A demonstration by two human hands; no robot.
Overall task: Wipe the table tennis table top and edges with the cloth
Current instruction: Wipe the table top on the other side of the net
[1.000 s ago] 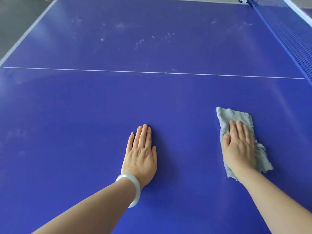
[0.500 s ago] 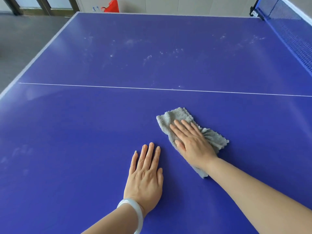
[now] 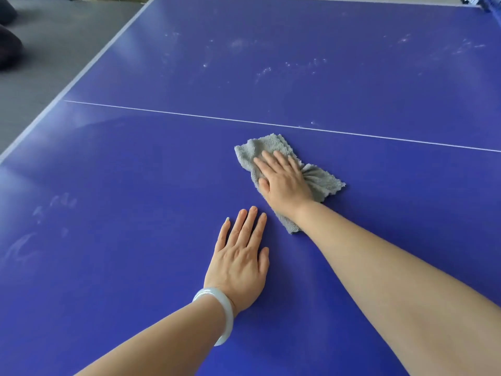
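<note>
Grey cloth (image 3: 261, 150), soft and fluffy with frayed edges, bunched into a long crooked strip, lying flat on the table (image 3: 135, 185), smooth, glossy and deep blue. Pressed down on its middle by the right hand (image 3: 284, 183): palm flat, fingers straight and close together, thumb out at the side, nothing pinched, arm stretched in from the lower right. From under this hand, one end of the cloth sticking out ahead past the fingertips, a creased flap out to the right, a narrow end back beside the wrist. Just behind and to the left of that hand, the left hand (image 3: 241, 261), flat on the bare top, fingers straight and a little spread, holding nothing, apart from the cloth; a pale, smooth, round bangle (image 3: 225, 313) on its wrist. Ahead of the cloth, near, a thin white line (image 3: 189, 116) across the top; beyond it, whitish dusty smears (image 3: 271, 69). Well to the left of both hands, faint smudges (image 3: 62, 202), a pale edge (image 3: 104, 50), then grey floor (image 3: 54, 50).
</note>
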